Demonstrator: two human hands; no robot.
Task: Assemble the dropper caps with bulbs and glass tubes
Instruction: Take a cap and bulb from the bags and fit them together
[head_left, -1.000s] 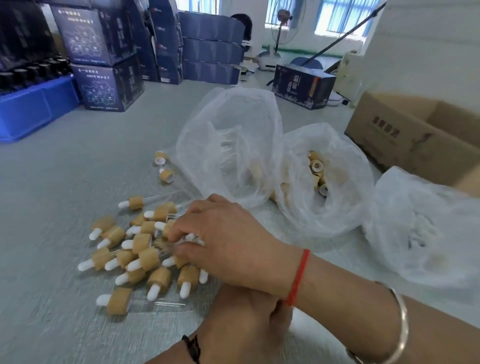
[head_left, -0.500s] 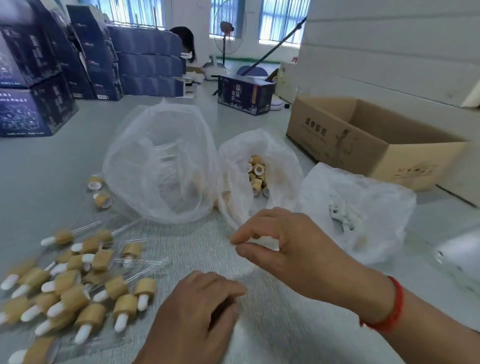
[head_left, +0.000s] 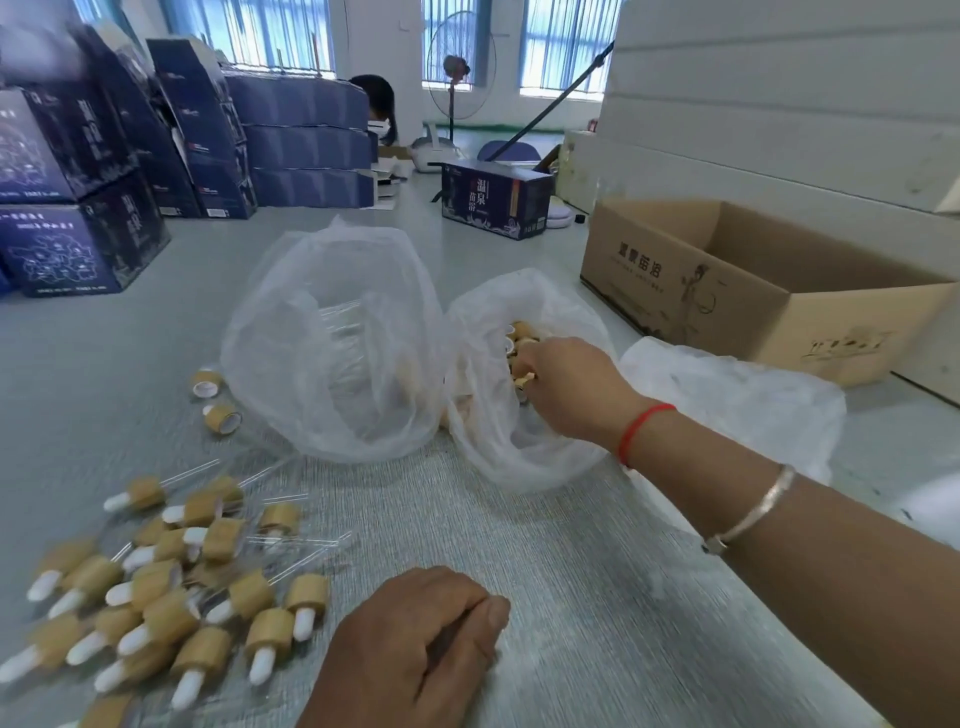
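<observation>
Deep inside the middle plastic bag (head_left: 498, 447) the person's right hand (head_left: 566, 387) has its fingers curled down among the loose bamboo caps (head_left: 519, 332) — the grip looks pinched on 1 cap at the fingertips, though the knuckles hide most of it. Those caps lie directly under and just beyond the fingers, so the right hand is plainly the nearer one. The left hand (head_left: 410, 649) rests on the near edge of the table (head_left: 597, 597), fingers curled loosely, with nothing showing in them.

To the left of that bag stands a larger bag (head_left: 332, 358) holding the glass tubes (head_left: 337, 317), which lie roughly left to right; a 3rd bag (head_left: 737, 400) sits to the right, its contents hidden. Finished droppers (head_left: 171, 587) are heaped at the near left, white bulbs pointing mostly nearward and leftward, and 2 bare caps (head_left: 215, 400) lie apart beyond them.

My guess is that the cap comes back toward the left hand — a short pull nearward — before a bulb and tube are fetched.
</observation>
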